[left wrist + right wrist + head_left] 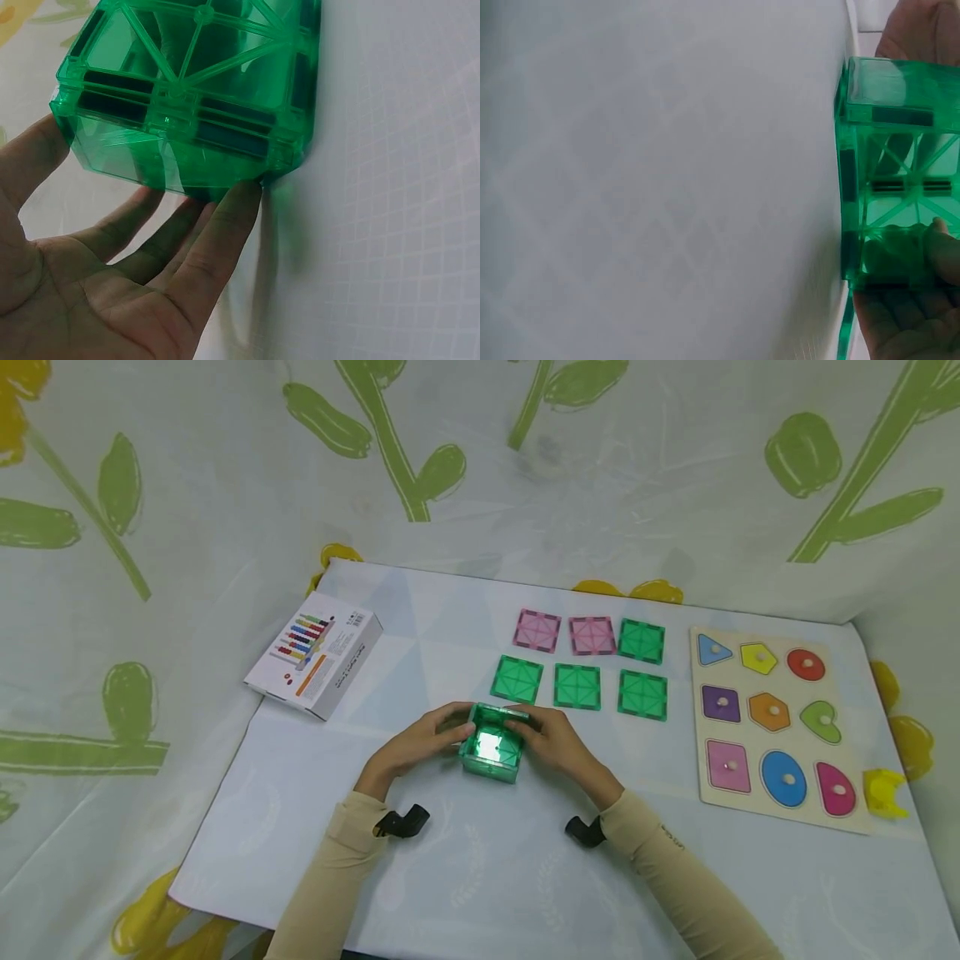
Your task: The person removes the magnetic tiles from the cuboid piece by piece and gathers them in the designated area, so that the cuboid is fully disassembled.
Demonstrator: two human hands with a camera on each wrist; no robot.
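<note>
A small box of see-through green magnetic tiles (491, 769) stands on the table between both hands, its top side uncovered. My left hand (416, 747) holds its left side; in the left wrist view, thumb and fingertips of that hand (112, 292) touch the edges of the green walls (202, 82). On the other side, my right hand (561, 742) grips the far right part. The right wrist view shows the right thumb (943, 251) over the wall's inner side and the fingers outside. Just behind the box lies a flat green tile (517, 679).
More flat tiles lie behind, pink (537, 631) and green (642, 695). At right is a wooden shape puzzle board (707, 777) with knobbed pieces, beside a yellow plastic piece (885, 792). A white cardboard box (315, 652) stands at back left. Flower-patterned cloth hangs behind the table.
</note>
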